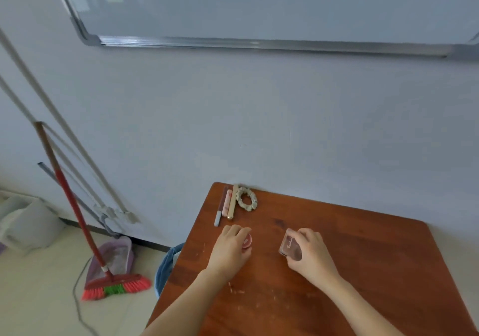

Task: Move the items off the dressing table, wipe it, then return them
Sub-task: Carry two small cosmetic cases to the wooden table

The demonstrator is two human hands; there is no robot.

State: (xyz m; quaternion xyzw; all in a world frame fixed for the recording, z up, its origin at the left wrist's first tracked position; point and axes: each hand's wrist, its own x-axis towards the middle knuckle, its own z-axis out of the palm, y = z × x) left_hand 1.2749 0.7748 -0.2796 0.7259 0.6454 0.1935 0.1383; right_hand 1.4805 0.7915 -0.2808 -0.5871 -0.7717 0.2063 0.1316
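The brown wooden dressing table [363,271] fills the lower right, with pale crumbs scattered on its near left part. My left hand [230,250] is closed over a small round pink jar [247,241] resting on the tabletop. My right hand [311,252] grips a clear rectangular compact [290,245] with script lettering, tilted on the table. At the back left corner lie a dark lip pencil with a grey cap [220,210], a short pink tube [227,198], a gold stick [232,203] and a pale scrunchie [247,198].
A blue bin [166,268] stands on the floor by the table's left edge. Further left, a red broom [114,286] and a purple dustpan [114,258] lean at the wall. A cable runs over the floor. A whiteboard [259,6] hangs above.
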